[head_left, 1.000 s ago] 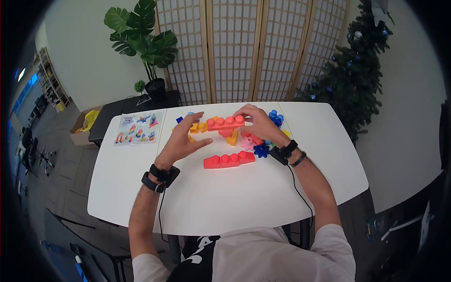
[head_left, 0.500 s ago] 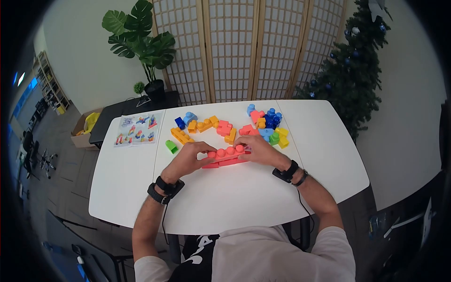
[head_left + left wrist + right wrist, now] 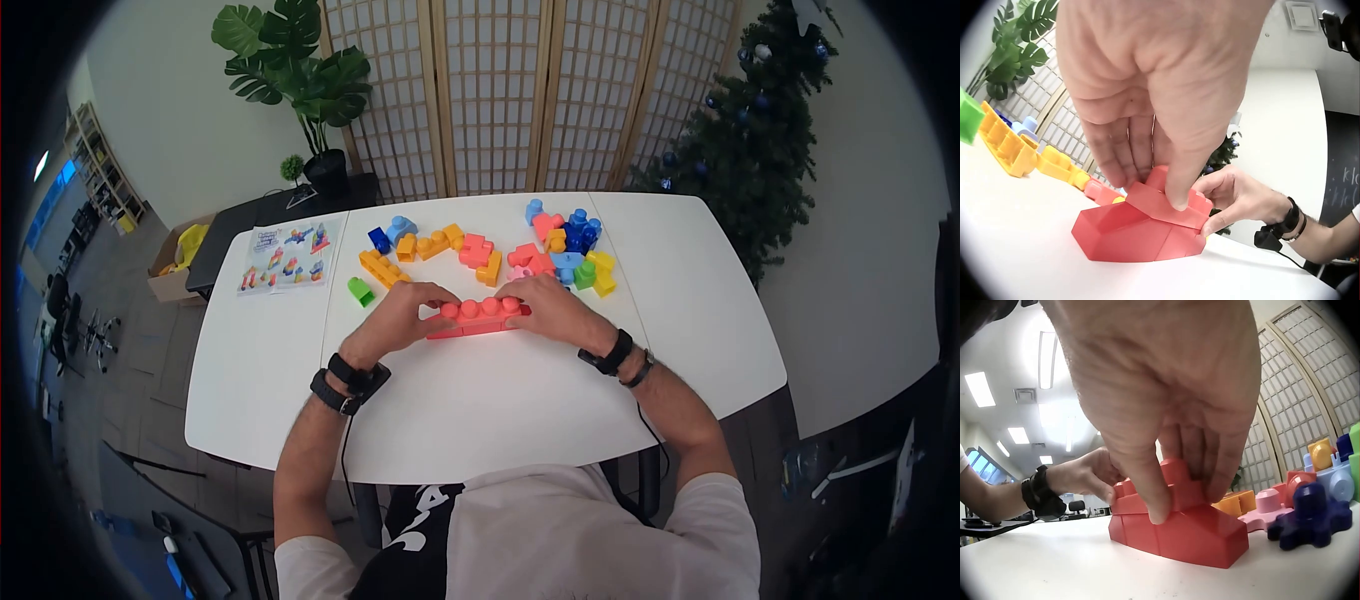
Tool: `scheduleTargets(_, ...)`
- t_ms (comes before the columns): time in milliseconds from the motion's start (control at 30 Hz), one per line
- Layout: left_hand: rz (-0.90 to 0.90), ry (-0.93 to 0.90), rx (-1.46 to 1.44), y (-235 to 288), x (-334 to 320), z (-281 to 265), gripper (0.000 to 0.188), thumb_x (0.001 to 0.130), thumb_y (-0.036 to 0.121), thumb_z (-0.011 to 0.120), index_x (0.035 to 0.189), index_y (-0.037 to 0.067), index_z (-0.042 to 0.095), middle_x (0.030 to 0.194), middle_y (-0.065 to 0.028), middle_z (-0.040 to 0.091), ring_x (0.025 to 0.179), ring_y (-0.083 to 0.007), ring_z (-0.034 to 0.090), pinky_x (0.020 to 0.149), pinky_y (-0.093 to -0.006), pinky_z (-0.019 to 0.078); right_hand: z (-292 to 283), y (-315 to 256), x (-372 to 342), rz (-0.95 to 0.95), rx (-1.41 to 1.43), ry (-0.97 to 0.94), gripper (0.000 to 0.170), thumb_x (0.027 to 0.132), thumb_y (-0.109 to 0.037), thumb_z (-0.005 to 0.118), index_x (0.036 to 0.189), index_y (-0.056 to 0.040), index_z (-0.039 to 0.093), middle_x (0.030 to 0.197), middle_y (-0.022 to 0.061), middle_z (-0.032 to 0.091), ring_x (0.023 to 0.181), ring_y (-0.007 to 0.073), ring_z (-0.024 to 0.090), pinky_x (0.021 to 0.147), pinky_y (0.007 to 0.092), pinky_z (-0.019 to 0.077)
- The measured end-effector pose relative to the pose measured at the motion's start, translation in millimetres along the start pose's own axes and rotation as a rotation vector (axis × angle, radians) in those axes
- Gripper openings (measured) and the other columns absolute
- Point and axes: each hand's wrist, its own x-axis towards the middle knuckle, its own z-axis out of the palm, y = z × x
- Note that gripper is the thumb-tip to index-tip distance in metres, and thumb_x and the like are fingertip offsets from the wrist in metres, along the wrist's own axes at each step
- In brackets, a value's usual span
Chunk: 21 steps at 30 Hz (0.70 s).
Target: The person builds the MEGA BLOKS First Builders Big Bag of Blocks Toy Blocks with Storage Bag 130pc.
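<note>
A red studded row [image 3: 480, 316] lies on top of a longer red row of blocks on the table, in front of the person. At its left end the left hand [image 3: 402, 322] pinches the upper row, thumb on the near side and fingers behind. The right hand [image 3: 560, 315] pinches the other end. In the left wrist view the lower red row [image 3: 1125, 234] sticks out past the upper one, its base on the white surface. The right wrist view shows the upper row seated along the lower row [image 3: 1191, 534], with the right thumb across the near face.
Behind the hands lie orange blocks [image 3: 382, 268], a green block [image 3: 361, 291], a dark blue block [image 3: 379, 240] and red blocks [image 3: 476, 250]. Blue blocks [image 3: 580, 232] and yellow blocks [image 3: 603, 278] cluster at the right. A picture sheet [image 3: 290, 257] lies at the table's back left.
Both hands have brought the upper red row down and toward the person, from above the back blocks onto the lower row. The left hand, open a second ago, now pinches it.
</note>
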Motion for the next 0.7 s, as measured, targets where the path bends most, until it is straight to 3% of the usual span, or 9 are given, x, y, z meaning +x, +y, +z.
scheduleTargets(200, -0.005, 0.012, 0.040, 8.7, -3.8, 4.8, 0.033, 0.089, 0.009, 0.089, 0.120, 0.001, 0.080, 0.110, -0.0138, 0.082, 0.101, -0.0268, 0.078, 0.096, -0.0359, 0.0612, 0.1, -4.5, 0.2, 0.022, -0.059, 0.023, 0.039, 0.085, -0.013, 0.085, 0.120, 0.0011, 0.076, 0.109, 0.0194, 0.078, 0.103, 0.0374, 0.073, 0.090, 0.0439, 0.0581)
scheduleTargets(267, -0.013, 0.011, 0.047, 13.1, -8.7, 6.1, 0.033, 0.089, 0.009, 0.089, 0.120, 0.001, 0.079, 0.109, -0.0137, 0.082, 0.102, -0.0269, 0.078, 0.096, -0.0360, 0.0611, -3.9, -9.6, -2.3, 0.027, -0.002, -0.065, 0.038, 0.085, -0.012, 0.084, 0.119, 0.0020, 0.076, 0.106, 0.0203, 0.077, 0.101, 0.0372, 0.074, 0.090, 0.0443, 0.0584)
scheduleTargets(467, 0.041, -0.068, 0.037, 15.7, -6.8, -8.9, 0.045, 0.088, 0.023, 0.093, 0.124, 0.001, 0.077, 0.106, -0.0145, 0.082, 0.096, -0.0286, 0.078, 0.094, -0.0355, 0.0611, 8.5, -8.2, -12.0, -0.005, -0.008, -0.070, 0.041, 0.084, -0.010, 0.080, 0.122, 0.0008, 0.072, 0.114, 0.0177, 0.072, 0.113, 0.0365, 0.068, 0.099, 0.0439, 0.0549)
scheduleTargets(567, -0.147, 0.245, -0.023, -32.2, 13.2, -37.2, 0.056, 0.088, 0.035, 0.095, 0.130, 0.003, 0.075, 0.106, -0.0135, 0.080, 0.098, -0.0283, 0.077, 0.095, -0.0378, 0.0608, 20.9, 4.7, -10.8, -0.042, 0.053, -0.060, 0.041, 0.082, -0.011, 0.081, 0.119, 0.0018, 0.070, 0.114, 0.0192, 0.069, 0.117, 0.0383, 0.065, 0.100, 0.0464, 0.0546)
scheduleTargets(633, -0.205, 0.426, 0.297, -66.4, 14.3, -55.4, 0.072, 0.083, 0.050, 0.096, 0.127, -0.002, 0.075, 0.112, -0.0193, 0.078, 0.106, -0.0313, 0.075, 0.097, -0.0418, 0.0604, 24.3, 7.9, -8.7, -0.043, 0.049, -0.071, 0.041, 0.082, -0.012, 0.081, 0.119, 0.0020, 0.070, 0.115, 0.0194, 0.068, 0.118, 0.0385, 0.064, 0.101, 0.0465, 0.0543)
scheduleTargets(667, -0.201, 0.431, 0.301, -91.3, 10.4, -56.6, 0.072, 0.083, 0.050, 0.096, 0.127, -0.002, 0.075, 0.112, -0.0193, 0.078, 0.106, -0.0313, 0.075, 0.097, -0.0418, 0.0604, 24.4, 7.9, -7.3, -0.045, 0.044, -0.091, 0.042, 0.082, -0.012, 0.081, 0.119, 0.0022, 0.070, 0.116, 0.0196, 0.068, 0.119, 0.0388, 0.064, 0.102, 0.0465, 0.0540)
scheduleTargets(700, -0.285, 0.395, 0.572, -118.5, 5.4, -53.5, 0.084, 0.078, 0.060, 0.095, 0.126, -0.006, 0.074, 0.116, -0.0220, 0.076, 0.110, -0.0329, 0.074, 0.098, -0.0428, 0.0601, 23.7, 5.5, -7.2, -0.049, 0.040, -0.087, 0.042, 0.082, -0.012, 0.081, 0.119, 0.0022, 0.070, 0.116, 0.0196, 0.068, 0.119, 0.0388, 0.064, 0.102, 0.0465, 0.0540)
